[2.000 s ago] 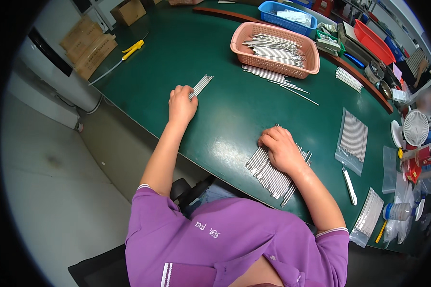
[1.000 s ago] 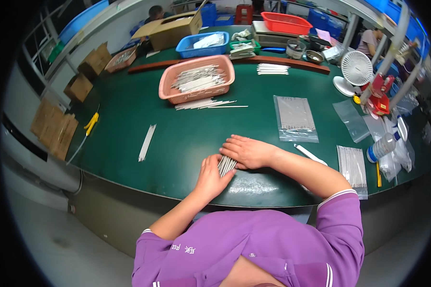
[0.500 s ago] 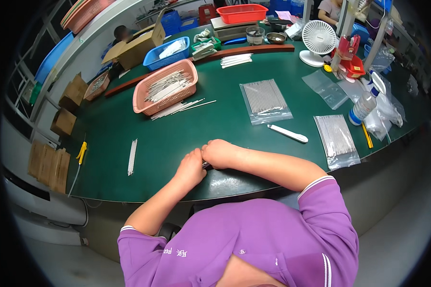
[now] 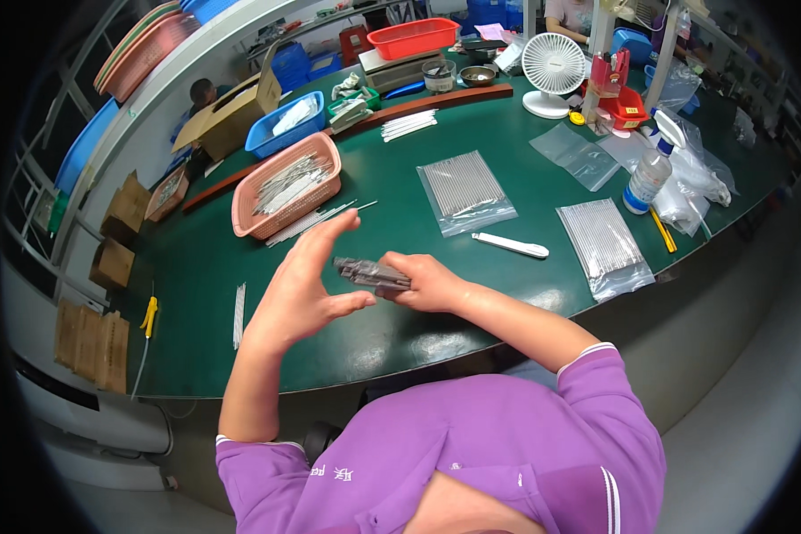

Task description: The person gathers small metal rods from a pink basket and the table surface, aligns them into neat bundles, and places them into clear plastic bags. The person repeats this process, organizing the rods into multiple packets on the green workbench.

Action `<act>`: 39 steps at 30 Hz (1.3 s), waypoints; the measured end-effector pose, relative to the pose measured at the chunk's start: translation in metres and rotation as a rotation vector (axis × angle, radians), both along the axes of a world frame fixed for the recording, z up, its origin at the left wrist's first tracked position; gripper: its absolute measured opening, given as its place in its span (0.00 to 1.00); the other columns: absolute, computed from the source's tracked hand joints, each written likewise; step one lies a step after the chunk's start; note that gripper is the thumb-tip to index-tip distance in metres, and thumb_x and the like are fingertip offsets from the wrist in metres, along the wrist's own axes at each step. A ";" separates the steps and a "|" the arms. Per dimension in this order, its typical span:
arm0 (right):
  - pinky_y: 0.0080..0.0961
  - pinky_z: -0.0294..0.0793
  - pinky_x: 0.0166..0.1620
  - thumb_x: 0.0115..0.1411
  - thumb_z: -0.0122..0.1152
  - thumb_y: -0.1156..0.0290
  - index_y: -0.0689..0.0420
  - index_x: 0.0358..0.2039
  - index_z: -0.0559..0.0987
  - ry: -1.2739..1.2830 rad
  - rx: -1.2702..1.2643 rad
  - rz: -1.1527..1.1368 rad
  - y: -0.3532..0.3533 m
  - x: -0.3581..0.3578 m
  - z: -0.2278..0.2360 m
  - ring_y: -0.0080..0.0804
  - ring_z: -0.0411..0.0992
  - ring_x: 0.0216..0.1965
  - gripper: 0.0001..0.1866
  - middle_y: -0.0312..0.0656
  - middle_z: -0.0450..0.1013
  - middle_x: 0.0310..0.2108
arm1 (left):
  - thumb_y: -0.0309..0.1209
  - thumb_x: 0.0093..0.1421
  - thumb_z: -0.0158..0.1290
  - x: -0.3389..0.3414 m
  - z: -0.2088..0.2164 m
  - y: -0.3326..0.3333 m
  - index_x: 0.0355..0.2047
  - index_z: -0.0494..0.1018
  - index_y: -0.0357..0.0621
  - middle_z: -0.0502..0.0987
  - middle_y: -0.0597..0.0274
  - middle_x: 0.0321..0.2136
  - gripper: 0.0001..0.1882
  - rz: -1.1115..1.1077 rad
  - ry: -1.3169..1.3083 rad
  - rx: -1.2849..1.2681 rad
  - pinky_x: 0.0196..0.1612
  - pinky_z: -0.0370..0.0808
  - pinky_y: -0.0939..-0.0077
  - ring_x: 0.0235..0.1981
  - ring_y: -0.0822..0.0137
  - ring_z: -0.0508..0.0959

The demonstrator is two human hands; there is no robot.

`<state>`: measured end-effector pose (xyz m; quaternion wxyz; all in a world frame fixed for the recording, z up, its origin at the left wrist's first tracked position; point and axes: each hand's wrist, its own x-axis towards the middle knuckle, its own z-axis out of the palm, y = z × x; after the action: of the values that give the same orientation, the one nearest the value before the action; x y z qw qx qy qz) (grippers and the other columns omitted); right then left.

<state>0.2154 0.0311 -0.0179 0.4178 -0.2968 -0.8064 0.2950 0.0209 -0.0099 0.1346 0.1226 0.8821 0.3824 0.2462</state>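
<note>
My right hand (image 4: 425,283) grips a bundle of thin grey rods (image 4: 365,271), held above the table near its front edge. The bundle's ends point left, and its far part is hidden in my palm. Just left of those ends, my left hand (image 4: 295,289) is open, thumb and fingers spread wide around empty air. A few loose thin rods (image 4: 238,317) lie to the left of that hand. Beyond it stands a pink basket (image 4: 329,182) of rods, with more rods (image 4: 307,222) lying along its near side.
Two clear bags of rods (image 4: 465,189) (image 4: 598,242) lie to the right, with a white-handled cutter (image 4: 511,246) between them. Farther right are a spray bottle (image 4: 647,182), empty plastic bags (image 4: 578,156) and a white fan (image 4: 553,67). A yellow air gun (image 4: 149,319) lies at the left edge.
My hands were together low over the table; now they are apart and raised. My left hand has opened and moved left, and the bundle in my right hand has come into view.
</note>
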 end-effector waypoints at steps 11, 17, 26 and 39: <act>0.30 0.72 0.53 0.54 0.68 0.71 0.57 0.50 0.71 0.399 -0.483 -0.004 -0.005 0.017 -0.037 0.28 0.70 0.50 0.23 0.39 0.70 0.49 | 0.23 0.50 0.65 0.078 -0.145 0.046 0.55 0.66 0.40 0.78 0.54 0.45 0.32 -0.106 -0.883 -0.718 0.52 0.75 0.69 0.45 0.67 0.78; 0.29 0.75 0.48 0.51 0.70 0.72 0.57 0.46 0.73 0.300 -0.492 0.039 0.007 0.020 -0.044 0.28 0.72 0.46 0.22 0.37 0.73 0.43 | 0.24 0.48 0.67 0.073 -0.124 0.065 0.40 0.75 0.38 0.79 0.47 0.45 0.18 -0.283 -0.652 -0.646 0.49 0.75 0.71 0.49 0.62 0.78; 0.26 0.80 0.36 0.52 0.67 0.75 0.63 0.36 0.75 0.507 -0.786 0.020 0.029 0.009 -0.043 0.27 0.77 0.31 0.12 0.39 0.75 0.29 | 0.31 0.49 0.69 0.072 -0.139 0.117 0.38 0.70 0.43 0.79 0.58 0.30 0.20 -0.320 -0.890 -1.031 0.55 0.72 0.58 0.53 0.49 0.76; 0.34 0.76 0.45 0.50 0.69 0.66 0.61 0.43 0.75 0.156 -0.412 -0.248 0.013 0.003 -0.040 0.37 0.78 0.39 0.21 0.43 0.78 0.35 | 0.30 0.54 0.65 0.063 -0.148 0.121 0.30 0.69 0.46 0.79 0.52 0.29 0.13 -0.431 -0.900 -0.917 0.55 0.73 0.59 0.51 0.51 0.77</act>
<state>0.2181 0.0437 -0.0577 0.4425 -0.4485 -0.6521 0.4217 0.0842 0.1112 -0.0132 0.6780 0.6089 0.1754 0.3726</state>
